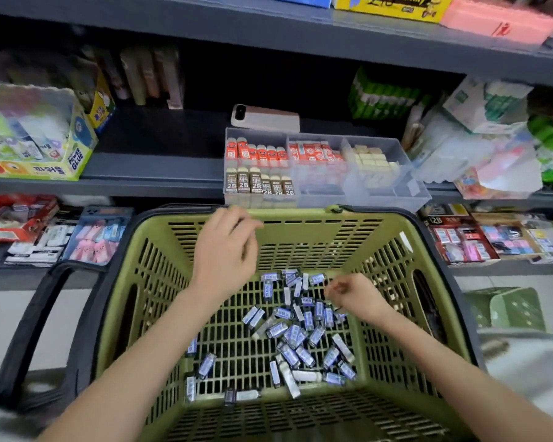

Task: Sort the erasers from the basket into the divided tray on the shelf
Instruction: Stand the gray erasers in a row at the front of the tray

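Observation:
A green plastic basket (434, 282) sits in front of me, and several blue-sleeved white erasers (296, 334) lie loose on its floor. My left hand (227, 250) hovers over the basket's far side with loosely curled fingers and nothing in them. My right hand (356, 298) is down among the erasers at the right, fingers curled; what they hold is hidden. On the shelf just beyond stands the clear divided tray (423, 194). It holds red erasers (257, 153), brown 2B erasers (257, 183), red-and-white ones (313, 151) and cream ones (375, 164).
A phone (265, 118) lies on the shelf behind the tray. A Power Glue box (39, 148) stands at the left. Packs of stationery (466, 240) fill the lower shelf on both sides. The basket's black handle (32, 327) hangs left. A green stool (505, 311) is at the right.

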